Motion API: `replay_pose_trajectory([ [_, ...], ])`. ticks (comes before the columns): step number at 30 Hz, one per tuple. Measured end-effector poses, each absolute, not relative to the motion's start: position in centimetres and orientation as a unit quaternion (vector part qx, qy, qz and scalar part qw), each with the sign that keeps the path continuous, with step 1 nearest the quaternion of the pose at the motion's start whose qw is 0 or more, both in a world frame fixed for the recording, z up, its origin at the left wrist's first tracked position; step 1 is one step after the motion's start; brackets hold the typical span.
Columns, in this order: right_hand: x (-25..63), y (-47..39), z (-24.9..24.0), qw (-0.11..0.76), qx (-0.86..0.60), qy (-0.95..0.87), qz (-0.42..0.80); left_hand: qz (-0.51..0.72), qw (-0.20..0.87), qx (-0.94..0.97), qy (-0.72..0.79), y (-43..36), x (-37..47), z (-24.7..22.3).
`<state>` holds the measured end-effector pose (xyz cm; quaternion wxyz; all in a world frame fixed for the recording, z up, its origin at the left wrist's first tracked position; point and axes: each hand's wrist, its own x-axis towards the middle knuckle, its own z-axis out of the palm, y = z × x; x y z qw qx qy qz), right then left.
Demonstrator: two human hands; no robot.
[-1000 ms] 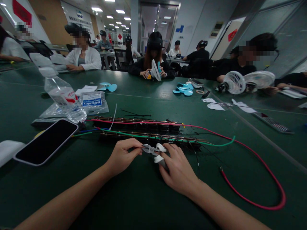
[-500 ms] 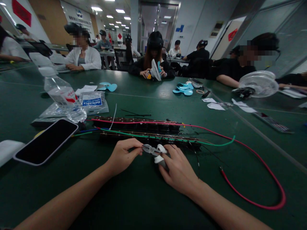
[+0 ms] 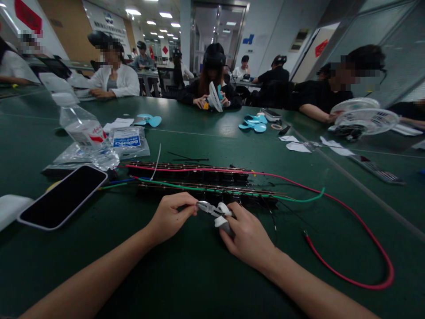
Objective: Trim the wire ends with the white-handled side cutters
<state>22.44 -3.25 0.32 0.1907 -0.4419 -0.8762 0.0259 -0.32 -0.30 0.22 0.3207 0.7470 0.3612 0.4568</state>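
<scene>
My right hand [image 3: 247, 228] is closed round the grey and white handles of a pair of pliers [image 3: 209, 208], whose metal jaws point left. At the tip of those jaws, my left hand [image 3: 174, 215] pinches with thumb and forefinger; what sits between the fingers is too small to make out. Just beyond both hands lie two long dark strips [image 3: 189, 187] side by side on the green table. A green wire [image 3: 308, 200] runs along the nearer strip, and a red wire [image 3: 282, 177] along the farther one. A pale cable tie [image 3: 156, 161] stands up from the strips.
On the left are a phone [image 3: 63, 197], a plastic bottle [image 3: 84, 128] and a plastic bag [image 3: 133, 144]. Loose red cable [image 3: 358, 283] curls at the right. Blue fan blades [image 3: 254, 124] lie farther back. Several people sit around, one with a fan guard [image 3: 368, 122].
The pliers have turned slightly in my right hand, their jaws now looking narrower. My left hand stays about where it was. At the right, a person has shifted the fan parts.
</scene>
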Motion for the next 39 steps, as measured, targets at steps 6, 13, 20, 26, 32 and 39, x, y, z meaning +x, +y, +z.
replay_pose_trajectory([
  [6, 22.46, -3.39, 0.40, 0.192, -0.448, -0.873, 0.021, 0.457, 0.320, 0.748, 0.360, -0.27, -0.34, 0.17],
  [13, 22.18, -3.34, 0.73, 0.197, -0.448, -0.872, -0.001, 0.455, 0.326, 0.743, 0.368, -0.30, -0.37, 0.13],
  [20, 22.21, -3.33, 1.00, 0.203, -0.438, -0.876, 0.000, 0.455, 0.356, 0.730, 0.366, -0.29, -0.40, 0.11],
  [26, 22.21, -3.34, 1.07, 0.205, -0.433, -0.878, -0.007, 0.453, 0.377, 0.718, 0.370, -0.24, -0.44, 0.08],
  [32, 22.13, -3.36, 1.08, 0.198, -0.433, -0.879, -0.031, 0.453, 0.377, 0.720, 0.366, -0.21, -0.47, 0.07],
  [39, 22.16, -3.31, 0.94, 0.198, -0.433, -0.879, -0.037, 0.452, 0.373, 0.722, 0.368, -0.24, -0.46, 0.22],
])
